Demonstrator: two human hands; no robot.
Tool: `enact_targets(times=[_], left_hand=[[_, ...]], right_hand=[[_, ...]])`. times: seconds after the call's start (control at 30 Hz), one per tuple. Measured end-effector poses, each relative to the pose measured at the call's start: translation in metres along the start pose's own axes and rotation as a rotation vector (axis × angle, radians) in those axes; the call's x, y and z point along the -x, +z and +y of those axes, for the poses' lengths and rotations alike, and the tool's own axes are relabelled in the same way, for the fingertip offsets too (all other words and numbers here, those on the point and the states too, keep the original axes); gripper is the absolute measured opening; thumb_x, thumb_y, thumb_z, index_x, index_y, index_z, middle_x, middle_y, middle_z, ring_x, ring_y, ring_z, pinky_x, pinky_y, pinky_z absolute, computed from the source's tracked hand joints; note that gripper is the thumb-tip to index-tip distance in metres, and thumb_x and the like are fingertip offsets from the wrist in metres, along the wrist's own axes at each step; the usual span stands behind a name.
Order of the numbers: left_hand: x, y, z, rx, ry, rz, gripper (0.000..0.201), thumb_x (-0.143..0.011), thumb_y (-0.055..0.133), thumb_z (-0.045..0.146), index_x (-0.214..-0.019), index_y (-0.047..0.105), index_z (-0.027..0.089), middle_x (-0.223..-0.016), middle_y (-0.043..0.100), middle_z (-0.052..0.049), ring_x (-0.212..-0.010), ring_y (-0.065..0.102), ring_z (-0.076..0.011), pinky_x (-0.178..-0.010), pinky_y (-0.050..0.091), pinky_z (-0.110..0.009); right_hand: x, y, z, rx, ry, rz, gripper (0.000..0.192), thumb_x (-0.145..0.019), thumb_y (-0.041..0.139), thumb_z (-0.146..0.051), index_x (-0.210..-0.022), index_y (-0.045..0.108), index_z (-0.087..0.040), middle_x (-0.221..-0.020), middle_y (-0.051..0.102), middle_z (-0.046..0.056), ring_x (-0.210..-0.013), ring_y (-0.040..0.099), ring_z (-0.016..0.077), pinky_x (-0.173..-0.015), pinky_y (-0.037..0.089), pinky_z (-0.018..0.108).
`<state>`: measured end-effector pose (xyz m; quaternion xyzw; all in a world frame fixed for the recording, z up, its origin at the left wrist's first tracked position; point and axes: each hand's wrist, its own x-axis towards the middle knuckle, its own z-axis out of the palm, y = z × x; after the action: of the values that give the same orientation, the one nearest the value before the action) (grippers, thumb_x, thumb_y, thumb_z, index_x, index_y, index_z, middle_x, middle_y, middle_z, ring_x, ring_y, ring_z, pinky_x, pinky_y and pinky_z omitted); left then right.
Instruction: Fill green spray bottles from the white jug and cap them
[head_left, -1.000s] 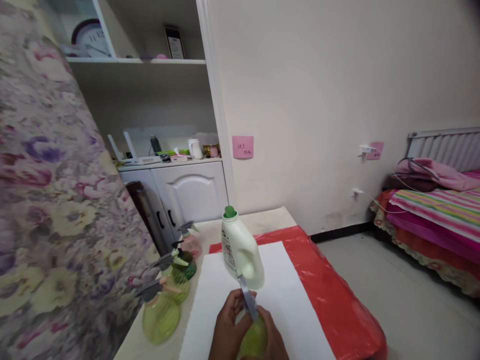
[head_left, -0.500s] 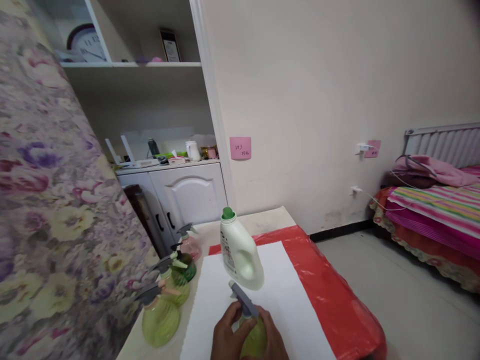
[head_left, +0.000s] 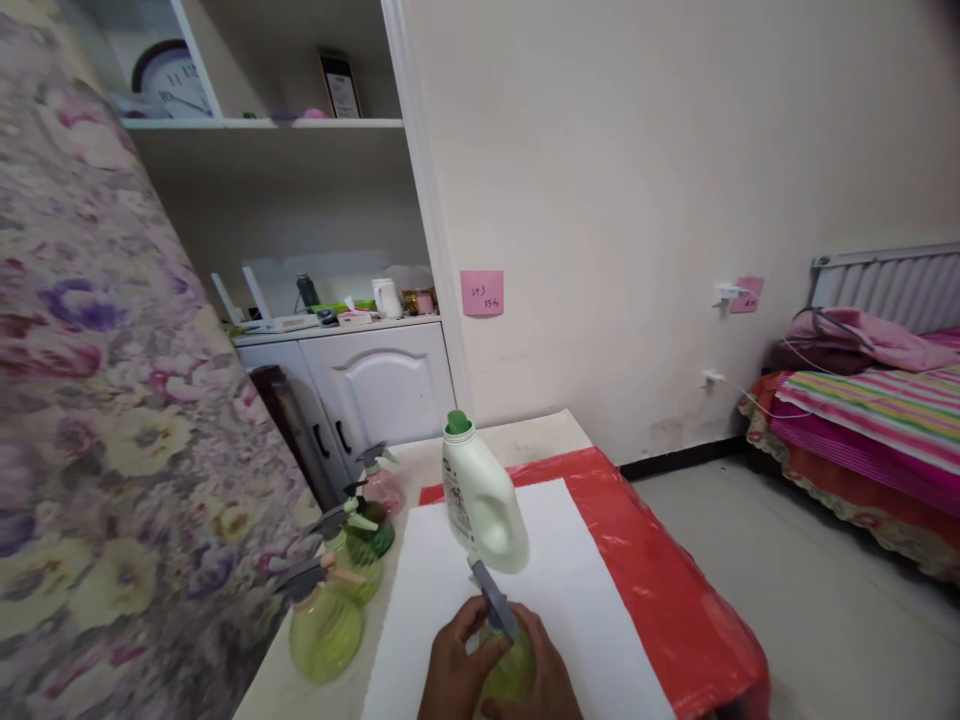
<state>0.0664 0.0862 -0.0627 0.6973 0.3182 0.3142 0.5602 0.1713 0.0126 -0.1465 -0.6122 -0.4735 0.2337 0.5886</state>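
We have both hands wrapped around a round translucent green plastic spray bottle [head_left: 508,672] at the near edge of the view, our left hand [head_left: 456,678] cupping its left side with the thumb up by the neck and our right hand [head_left: 546,672] clasped on its right side; its grey trigger head [head_left: 493,597] sticks up between them. The bottle sits over a white sheet of paper [head_left: 570,590] laid on a red plastic cover [head_left: 660,570] across the pale table [head_left: 525,435]. Just beyond the trigger head stands a white plastic detergent jug with a green cap [head_left: 480,495], close enough to block any push forward. To our right the sheet and the red cover lie bare up to the table's right edge, past which the grey floor [head_left: 810,590] opens toward a bed with striped bedding [head_left: 877,420]. To our left a row of small spray bottles [head_left: 341,570], green and pink, lines the table's left edge, hemmed in by a flowered curtain [head_left: 112,400]. Behind them stands a white cabinet [head_left: 375,385] under shelves, and a pink sticky note [head_left: 482,293] hangs on the wall.
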Motion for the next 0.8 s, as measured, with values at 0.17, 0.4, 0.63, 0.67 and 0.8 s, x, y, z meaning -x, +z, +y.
enact_targets(times=[0.17,0.4,0.63,0.67,0.8], left_hand=[[-0.005,-0.013,-0.005,0.014,0.011,-0.128,0.038,-0.068,0.073,0.029,-0.104,0.074,0.019,-0.103,0.079,-0.006,-0.104,0.068,-0.0322,-0.096,0.051,-0.043],[0.0,-0.019,-0.027,-0.033,0.065,-0.155,0.047,-0.078,0.067,0.043,-0.121,0.068,0.023,-0.126,0.071,-0.008,-0.123,0.059,-0.0314,-0.108,0.044,-0.044],[0.001,-0.005,-0.031,-0.073,0.036,-0.042,0.048,-0.068,0.074,0.047,-0.109,0.071,0.022,-0.114,0.075,-0.009,-0.109,0.066,-0.0337,-0.097,0.052,-0.041],[0.001,-0.002,-0.03,-0.068,0.058,-0.032,0.043,-0.069,0.073,0.046,-0.105,0.072,0.022,-0.109,0.076,-0.008,-0.104,0.067,-0.0325,-0.093,0.054,-0.039],[-0.001,0.001,-0.02,-0.066,0.177,-0.053,0.027,-0.08,0.065,0.043,-0.098,0.07,0.023,-0.097,0.069,-0.005,-0.093,0.065,-0.0262,-0.083,0.054,-0.032]], right_hand=[[0.002,0.002,-0.004,-0.047,0.078,0.044,0.091,-0.042,0.067,-0.007,-0.13,0.048,-0.023,-0.135,0.06,0.011,-0.128,0.054,0.0336,-0.11,0.043,0.044],[-0.001,0.004,0.006,-0.113,0.097,-0.013,0.09,-0.041,0.07,-0.006,-0.126,0.046,-0.022,-0.138,0.058,0.013,-0.129,0.052,0.0331,-0.11,0.043,0.045],[-0.002,0.007,0.015,-0.153,0.027,0.025,0.079,-0.053,0.072,-0.017,-0.127,0.046,-0.021,-0.128,0.062,0.011,-0.115,0.062,0.0278,-0.101,0.05,0.041],[-0.002,0.008,0.015,-0.156,0.022,0.029,0.076,-0.056,0.072,-0.022,-0.128,0.047,-0.021,-0.127,0.063,0.011,-0.114,0.063,0.0277,-0.1,0.05,0.041],[-0.003,0.007,0.018,-0.193,-0.017,0.037,0.084,-0.053,0.078,-0.043,-0.129,0.048,-0.021,-0.127,0.064,0.012,-0.118,0.061,0.0312,-0.102,0.049,0.042]])
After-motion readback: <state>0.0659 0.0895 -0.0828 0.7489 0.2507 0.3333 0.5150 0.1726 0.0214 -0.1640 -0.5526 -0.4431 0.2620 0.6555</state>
